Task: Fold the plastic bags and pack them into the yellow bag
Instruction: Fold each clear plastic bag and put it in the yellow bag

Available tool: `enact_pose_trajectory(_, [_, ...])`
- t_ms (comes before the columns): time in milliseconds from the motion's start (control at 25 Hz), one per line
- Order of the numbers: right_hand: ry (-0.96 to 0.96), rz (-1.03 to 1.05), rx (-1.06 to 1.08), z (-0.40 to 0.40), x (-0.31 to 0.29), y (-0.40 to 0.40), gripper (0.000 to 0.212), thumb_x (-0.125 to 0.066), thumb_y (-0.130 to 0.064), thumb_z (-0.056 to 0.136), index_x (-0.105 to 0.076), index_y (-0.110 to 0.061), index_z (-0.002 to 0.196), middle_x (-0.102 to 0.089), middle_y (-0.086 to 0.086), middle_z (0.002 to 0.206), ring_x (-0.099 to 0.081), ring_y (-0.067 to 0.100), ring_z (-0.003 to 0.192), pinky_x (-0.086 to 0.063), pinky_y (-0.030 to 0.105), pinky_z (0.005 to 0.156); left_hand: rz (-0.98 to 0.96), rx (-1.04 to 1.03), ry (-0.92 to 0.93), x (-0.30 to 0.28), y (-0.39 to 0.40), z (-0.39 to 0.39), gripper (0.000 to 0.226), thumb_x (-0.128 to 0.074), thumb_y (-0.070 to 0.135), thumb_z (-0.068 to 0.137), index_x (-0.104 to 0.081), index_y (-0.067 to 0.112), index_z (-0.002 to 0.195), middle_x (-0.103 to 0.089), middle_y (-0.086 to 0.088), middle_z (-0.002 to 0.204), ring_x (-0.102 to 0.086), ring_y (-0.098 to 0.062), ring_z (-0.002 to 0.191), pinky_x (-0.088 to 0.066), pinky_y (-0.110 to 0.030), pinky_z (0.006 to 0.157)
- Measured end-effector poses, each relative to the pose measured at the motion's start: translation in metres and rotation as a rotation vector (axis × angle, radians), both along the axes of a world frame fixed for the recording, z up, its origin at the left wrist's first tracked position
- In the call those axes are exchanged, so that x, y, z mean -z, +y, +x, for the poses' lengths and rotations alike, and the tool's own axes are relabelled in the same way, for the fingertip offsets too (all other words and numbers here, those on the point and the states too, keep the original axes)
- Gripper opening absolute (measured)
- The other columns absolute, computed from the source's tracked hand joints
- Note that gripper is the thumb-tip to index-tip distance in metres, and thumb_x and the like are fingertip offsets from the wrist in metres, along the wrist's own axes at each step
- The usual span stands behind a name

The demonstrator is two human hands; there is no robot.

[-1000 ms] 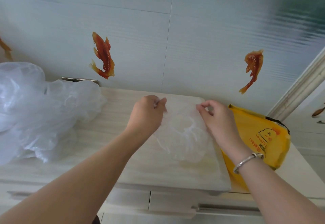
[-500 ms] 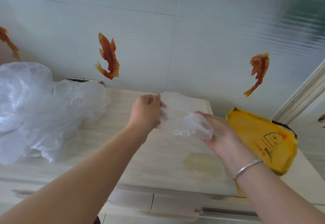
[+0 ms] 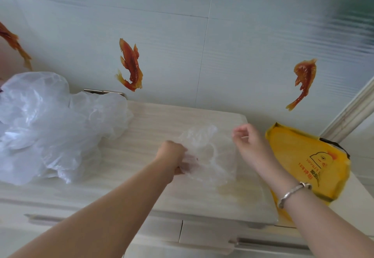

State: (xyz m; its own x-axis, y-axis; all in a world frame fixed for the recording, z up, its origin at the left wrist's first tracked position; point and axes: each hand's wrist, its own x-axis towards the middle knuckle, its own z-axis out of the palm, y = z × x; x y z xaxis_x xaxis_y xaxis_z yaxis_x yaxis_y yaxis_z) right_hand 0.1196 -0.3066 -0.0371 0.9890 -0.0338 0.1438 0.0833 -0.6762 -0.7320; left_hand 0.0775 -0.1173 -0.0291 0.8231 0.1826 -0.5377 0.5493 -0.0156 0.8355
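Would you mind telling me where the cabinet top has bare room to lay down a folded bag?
Bare wood runs between the loose bag pile and the small clear bag, and along the near edge under the left forearm. The left hand grips that bag; the right hand and yellow bag crowd the right end.

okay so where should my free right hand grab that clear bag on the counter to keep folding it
Probably pinch the clear bag's far right edge, coming from the right: the left hand already grips its near left side, and the right hand hovers beside that loose edge.

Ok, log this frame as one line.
stage: folding | left hand: grips clear bag on cabinet top | right hand: lifted, holds nothing | yellow bag: right, unpacked
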Motion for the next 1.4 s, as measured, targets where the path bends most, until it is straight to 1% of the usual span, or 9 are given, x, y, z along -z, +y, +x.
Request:
enact_pose_trajectory(120, [-0.095, -0.288, -0.215, -0.021, 0.004, 0.007, 0.019, -0.05, -0.01, 0.094, -0.058, -0.021, 0.107, -0.051, -0.003, 0.111, -0.052, 0.011, 0.106, -0.04, 0.019, 0.082, -0.131, -0.088, 0.053, 0.005, -0.002, -0.006, 0.014, -0.041, -0.005, 0.094, -0.05, 0.003, 0.086, -0.064, -0.014, 0.068, -0.062, -0.022, 0.048, -0.054, -0.03, 0.043])
enact_pose_trajectory(240, [-0.099, -0.424, -0.342, -0.033, 0.007, 0.012, 0.032, -0.044, -0.007, 0.096, -0.054, -0.019, 0.124, -0.051, -0.004, 0.127, -0.045, 0.012, 0.121, -0.038, 0.022, 0.096, -0.108, 0.001, 0.088, -0.003, -0.01, -0.023, 0.016, -0.041, -0.008, 0.091, -0.053, -0.005, 0.083, -0.062, -0.015, 0.058, -0.061, -0.026, 0.052, -0.056, -0.034, 0.052])
enact_pose_trajectory(360, [0.023, -0.592, -0.459, -0.036, 0.013, 0.012, 0.041, -0.038, -0.019, 0.101, -0.035, -0.017, 0.142, -0.04, 0.001, 0.146, -0.034, 0.018, 0.136, -0.025, 0.029, 0.111, 0.162, 0.283, 0.09, -0.002, -0.008, -0.036, 0.02, -0.041, -0.001, 0.089, -0.059, -0.003, 0.08, -0.071, -0.02, 0.075, -0.066, -0.027, 0.061, -0.056, -0.03, 0.057])
enact_pose_trajectory(520, [0.263, -0.8, -0.534, -0.033, 0.026, 0.002, 0.065, -0.017, -0.049, 0.102, 0.008, -0.018, 0.153, 0.01, -0.006, 0.161, 0.014, 0.008, 0.146, 0.01, 0.04, 0.119, 1.024, 0.53, -0.167, 0.005, 0.003, -0.036, 0.03, -0.062, 0.021, 0.086, -0.046, 0.008, 0.108, -0.052, -0.007, 0.11, -0.055, -0.028, 0.103, -0.047, -0.034, 0.084])
enact_pose_trajectory(640, [0.29, -0.853, -0.529, -0.033, 0.031, 0.001, 0.08, -0.014, -0.066, 0.094, 0.019, -0.019, 0.151, 0.023, -0.008, 0.158, 0.025, 0.007, 0.143, 0.015, 0.041, 0.118, 1.188, 0.556, -0.571, 0.005, -0.003, -0.034, 0.045, -0.061, 0.026, 0.088, -0.037, 0.016, 0.125, -0.034, 0.0, 0.127, -0.037, -0.023, 0.116, -0.036, -0.03, 0.099])
enact_pose_trajectory(760, [0.28, -0.875, -0.528, -0.034, 0.033, 0.001, 0.089, -0.01, -0.075, 0.086, 0.022, -0.021, 0.149, 0.028, -0.009, 0.156, 0.028, 0.007, 0.141, 0.016, 0.041, 0.117, 1.172, 0.775, -0.631, 0.015, -0.005, -0.027, 0.057, -0.056, 0.029, 0.093, -0.03, 0.017, 0.143, -0.027, 0.004, 0.146, -0.027, -0.02, 0.131, -0.026, -0.029, 0.11])
enact_pose_trajectory(1080, [0.14, -0.756, -0.568, -0.049, 0.012, -0.006, 0.098, -0.03, -0.082, 0.078, 0.004, -0.027, 0.153, 0.015, -0.014, 0.159, 0.023, 0.002, 0.143, 0.011, 0.037, 0.119, 1.144, 0.986, -0.311, 0.019, 0.007, -0.024, 0.077, -0.049, 0.054, 0.092, -0.017, 0.016, 0.151, -0.009, 0.004, 0.159, -0.016, -0.028, 0.139, -0.019, -0.04, 0.113])
enact_pose_trajectory(1200, [0.072, -0.756, -0.612, -0.059, 0.006, -0.01, 0.084, -0.056, -0.058, 0.083, -0.012, -0.029, 0.149, -0.003, -0.013, 0.158, 0.011, 0.006, 0.146, 0.006, 0.035, 0.121, 1.115, 0.928, -0.333, 0.016, 0.009, -0.025, 0.075, -0.057, 0.055, 0.086, -0.029, 0.016, 0.144, -0.021, 0.005, 0.153, -0.022, -0.025, 0.133, -0.023, -0.038, 0.109])
enact_pose_trajectory(1400, [-0.09, -0.754, -0.596, -0.062, 0.012, -0.011, 0.06, -0.053, -0.016, 0.085, -0.034, -0.023, 0.141, -0.035, -0.007, 0.142, -0.028, 0.014, 0.135, -0.012, 0.024, 0.115, 0.999, 0.816, -0.525, 0.013, 0.011, -0.028, 0.078, -0.062, 0.057, 0.082, -0.031, 0.021, 0.144, -0.033, 0.008, 0.145, -0.03, -0.016, 0.13, -0.029, -0.031, 0.108])
